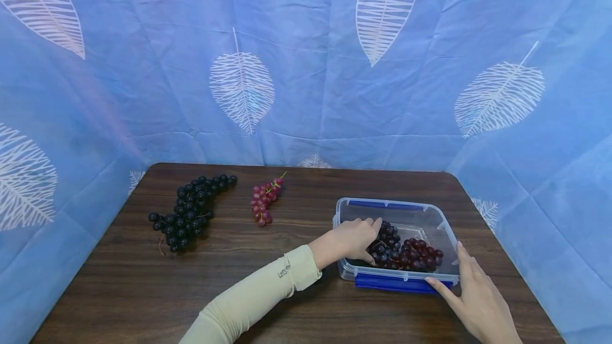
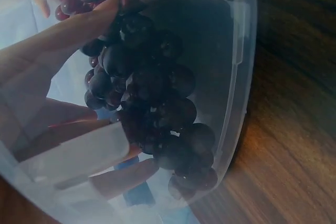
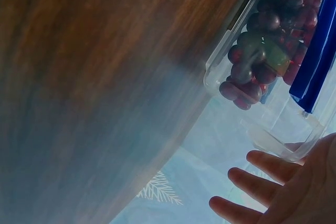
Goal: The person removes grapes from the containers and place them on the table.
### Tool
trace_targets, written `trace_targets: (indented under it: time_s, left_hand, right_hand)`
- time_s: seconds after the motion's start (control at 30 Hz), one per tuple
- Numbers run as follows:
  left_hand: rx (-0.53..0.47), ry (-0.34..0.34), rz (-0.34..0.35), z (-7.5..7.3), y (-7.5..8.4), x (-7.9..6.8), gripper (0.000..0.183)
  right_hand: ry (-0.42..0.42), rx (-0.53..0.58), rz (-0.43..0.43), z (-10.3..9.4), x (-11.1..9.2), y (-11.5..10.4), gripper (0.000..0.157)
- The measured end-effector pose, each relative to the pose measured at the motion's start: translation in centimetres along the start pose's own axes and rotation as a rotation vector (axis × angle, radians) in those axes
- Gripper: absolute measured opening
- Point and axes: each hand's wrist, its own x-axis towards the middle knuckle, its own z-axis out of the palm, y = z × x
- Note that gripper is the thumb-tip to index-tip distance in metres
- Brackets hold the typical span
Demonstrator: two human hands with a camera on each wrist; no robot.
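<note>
A clear plastic container (image 1: 342, 204) with blue latches stands on the right of the table. My left hand (image 1: 355, 239) reaches in over its left side and holds a bunch of dark grapes (image 1: 388, 238). Through the clear wall in the left wrist view, thumb and fingers lie on either side of that dark bunch (image 2: 152, 90). Beside it in the container is a bunch of red grapes (image 1: 422, 255). At the container's near right corner rests my right hand (image 1: 480, 296), thumb by the front rim, fingers extended along the right side (image 3: 262, 182).
A large bunch of black grapes (image 1: 188, 211) lies on the left of the brown wooden table (image 1: 287, 323). To its right is a smaller bunch of pinkish-red grapes (image 1: 262, 203) with a green stem. Blue cloth (image 1: 306, 94) with white leaf prints hangs behind and beside the table.
</note>
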Motion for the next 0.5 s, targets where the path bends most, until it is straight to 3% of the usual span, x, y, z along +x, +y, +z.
trace_targets:
  time_s: [0.5]
  left_hand:
    - [-0.049, -0.063, -0.073, 0.4, 0.5, 1.7, 0.116]
  right_hand:
    - [-0.033, -0.003, 0.014, 0.1, 0.2, 0.1, 0.123]
